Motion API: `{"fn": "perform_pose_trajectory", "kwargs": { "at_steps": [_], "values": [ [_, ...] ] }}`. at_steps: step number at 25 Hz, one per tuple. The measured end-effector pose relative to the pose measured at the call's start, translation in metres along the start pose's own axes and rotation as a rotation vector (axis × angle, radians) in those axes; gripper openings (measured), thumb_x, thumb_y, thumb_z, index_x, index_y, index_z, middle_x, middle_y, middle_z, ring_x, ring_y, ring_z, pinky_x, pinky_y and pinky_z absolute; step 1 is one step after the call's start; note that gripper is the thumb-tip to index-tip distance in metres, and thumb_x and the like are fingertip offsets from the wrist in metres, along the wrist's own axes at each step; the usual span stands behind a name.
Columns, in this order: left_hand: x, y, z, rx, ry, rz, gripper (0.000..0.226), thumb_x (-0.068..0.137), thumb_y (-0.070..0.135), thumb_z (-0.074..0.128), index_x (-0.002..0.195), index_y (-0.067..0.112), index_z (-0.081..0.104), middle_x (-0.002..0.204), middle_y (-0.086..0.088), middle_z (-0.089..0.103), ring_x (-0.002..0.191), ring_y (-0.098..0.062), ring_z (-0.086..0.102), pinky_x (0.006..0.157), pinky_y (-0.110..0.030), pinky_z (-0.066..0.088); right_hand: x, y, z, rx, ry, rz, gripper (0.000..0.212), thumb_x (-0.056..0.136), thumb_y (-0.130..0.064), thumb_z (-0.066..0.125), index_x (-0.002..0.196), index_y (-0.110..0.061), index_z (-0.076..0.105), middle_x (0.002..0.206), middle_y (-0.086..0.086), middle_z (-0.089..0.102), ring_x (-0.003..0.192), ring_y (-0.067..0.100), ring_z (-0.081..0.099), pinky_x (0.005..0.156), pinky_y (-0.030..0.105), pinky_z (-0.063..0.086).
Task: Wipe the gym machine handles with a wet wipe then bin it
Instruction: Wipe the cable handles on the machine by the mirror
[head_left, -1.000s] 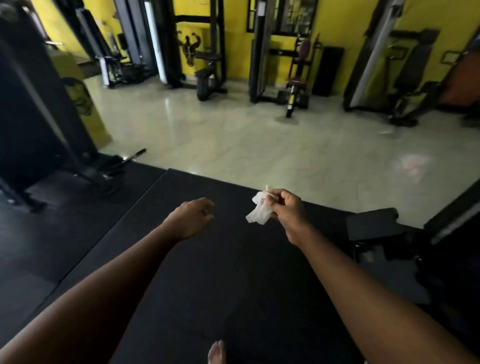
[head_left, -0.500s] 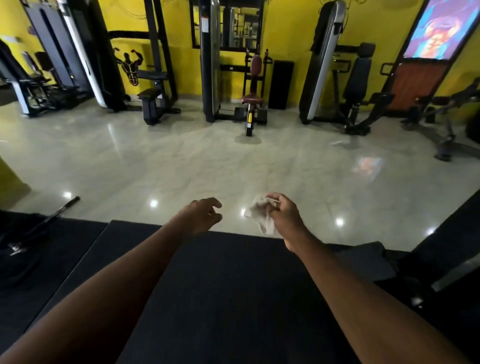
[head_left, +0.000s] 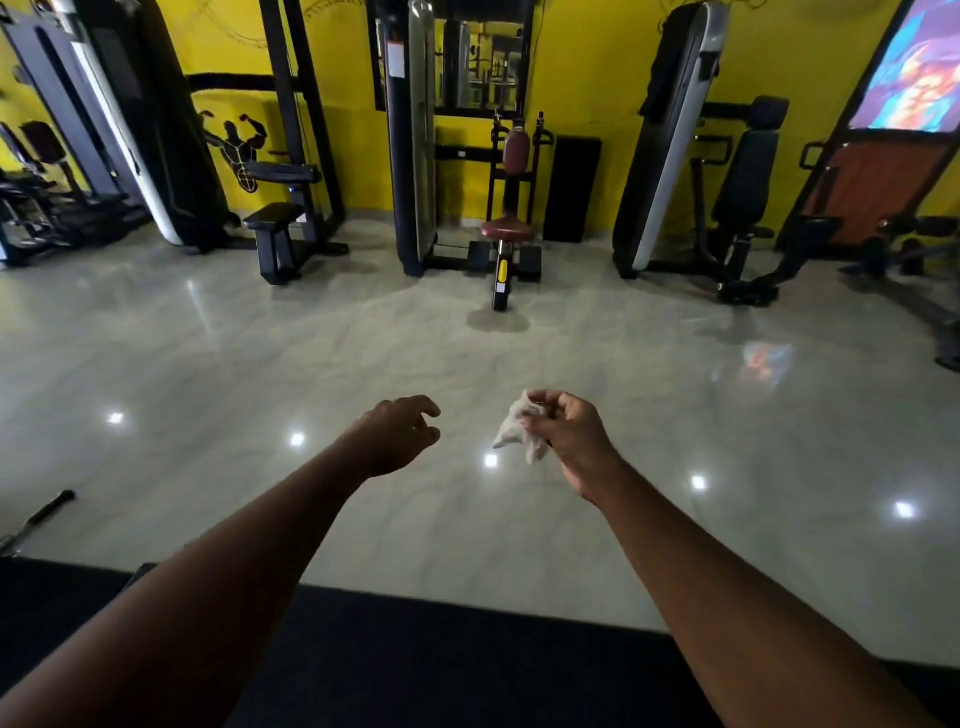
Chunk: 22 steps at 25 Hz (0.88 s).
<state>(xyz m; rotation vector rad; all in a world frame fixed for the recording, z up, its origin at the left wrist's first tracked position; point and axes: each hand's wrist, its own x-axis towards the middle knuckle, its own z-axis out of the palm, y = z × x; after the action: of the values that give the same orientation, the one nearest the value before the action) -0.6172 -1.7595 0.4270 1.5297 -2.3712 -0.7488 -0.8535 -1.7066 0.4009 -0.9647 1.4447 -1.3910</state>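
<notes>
Mat (head_left: 415, 675) first, black, right at the bottom and closest. Above it, two bare arms stretched out over the shiny floor (head_left: 311, 364). Left hand (head_left: 397, 434): nothing in it, fingers loose and a little curled. Right hand (head_left: 569, 434): thumb and fingertips pinched on the wipe (head_left: 519, 428), white and scrunched, hanging in the air. Touching only that hand, near the left hand but apart from it.

Off at the left edge, a thin black bar (head_left: 47, 506) lying on the floor near the mat. Far away, by the yellow wall (head_left: 587, 78), a row of gym machines (head_left: 415, 130), with a red seat (head_left: 506, 228) on the middle one. All well apart from the hands. No bin to see anywhere.

Probably carrying the wipe, to a machine or to a bin; cannot tell which.

Could go wrong like this: only a small pinch, so easy to drop the wet wipe. Then a slippy spot on that shiny floor. Also easy to trip on the mat edge or the bar while looking around for a bin. Better to hold tighter and watch the way ahead.
</notes>
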Motion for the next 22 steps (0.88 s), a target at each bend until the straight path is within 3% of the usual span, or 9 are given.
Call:
{"fn": "perform_pose_trajectory", "kwargs": {
  "at_steps": [4,8,11,13,16,18,22],
  "values": [
    [0.151,-0.025,-0.026,0.012,0.008,0.002,0.032,0.095,0.036,0.058,0.126,0.027,0.057,0.109,0.007,0.066,0.097,-0.011,0.052,0.084,-0.028,0.040,0.158,-0.007,0.014,-0.127,-0.011,-0.055,0.020,0.090,0.007,0.060,0.108,0.001,0.064,0.091,0.011,0.067,0.075,0.017,0.060,0.060,0.027,0.049],
    [0.305,-0.052,-0.051,-0.008,0.015,0.034,0.031,0.095,0.035,0.059,0.125,0.026,0.058,0.104,0.009,0.065,0.096,-0.012,0.056,0.080,-0.026,0.039,0.319,-0.008,0.022,-0.123,0.055,-0.089,0.018,0.094,-0.005,0.056,0.094,-0.021,0.065,0.093,0.000,0.069,0.085,0.016,0.061,0.072,0.032,0.049],
    [0.437,-0.057,-0.077,0.015,-0.047,0.050,0.031,0.094,0.034,0.060,0.124,0.025,0.059,0.105,0.007,0.067,0.099,-0.014,0.059,0.079,-0.026,0.040,0.442,-0.023,0.016,-0.119,0.165,-0.051,0.012,0.096,-0.015,0.053,0.098,-0.025,0.060,0.101,0.003,0.065,0.082,0.016,0.059,0.063,0.034,0.051],
    [0.516,-0.049,-0.098,-0.001,-0.046,0.066,0.031,0.095,0.033,0.060,0.124,0.023,0.059,0.107,0.003,0.067,0.098,-0.015,0.060,0.079,-0.027,0.043,0.513,-0.039,0.008,-0.086,0.178,-0.063,0.012,0.095,-0.014,0.056,0.101,-0.023,0.061,0.100,0.006,0.065,0.080,0.017,0.061,0.062,0.032,0.053],
    [0.640,-0.035,-0.115,0.016,-0.042,0.071,0.031,0.095,0.031,0.060,0.125,0.023,0.059,0.111,0.000,0.067,0.098,-0.016,0.059,0.079,-0.028,0.044,0.625,-0.050,-0.013,-0.031,0.179,-0.057,0.025,0.087,-0.003,0.066,0.109,-0.014,0.062,0.102,0.013,0.068,0.086,0.025,0.067,0.072,0.041,0.059],
    [0.726,-0.029,-0.114,0.023,-0.036,0.094,0.032,0.095,0.031,0.060,0.126,0.023,0.059,0.110,0.000,0.067,0.097,-0.015,0.059,0.079,-0.028,0.044,0.705,-0.051,-0.031,-0.012,0.184,-0.068,0.030,0.079,0.005,0.070,0.103,-0.013,0.064,0.097,0.014,0.070,0.083,0.026,0.066,0.077,0.044,0.057],
    [0.887,-0.014,-0.103,0.024,-0.021,0.130,0.031,0.095,0.031,0.061,0.125,0.023,0.059,0.110,0.001,0.068,0.092,-0.011,0.058,0.073,-0.025,0.041,0.864,-0.059,-0.070,-0.028,0.185,-0.141,0.007,0.085,-0.004,0.069,0.091,-0.005,0.067,0.074,0.012,0.066,0.065,0.024,0.060,0.067,0.037,0.050]
  ]
}}
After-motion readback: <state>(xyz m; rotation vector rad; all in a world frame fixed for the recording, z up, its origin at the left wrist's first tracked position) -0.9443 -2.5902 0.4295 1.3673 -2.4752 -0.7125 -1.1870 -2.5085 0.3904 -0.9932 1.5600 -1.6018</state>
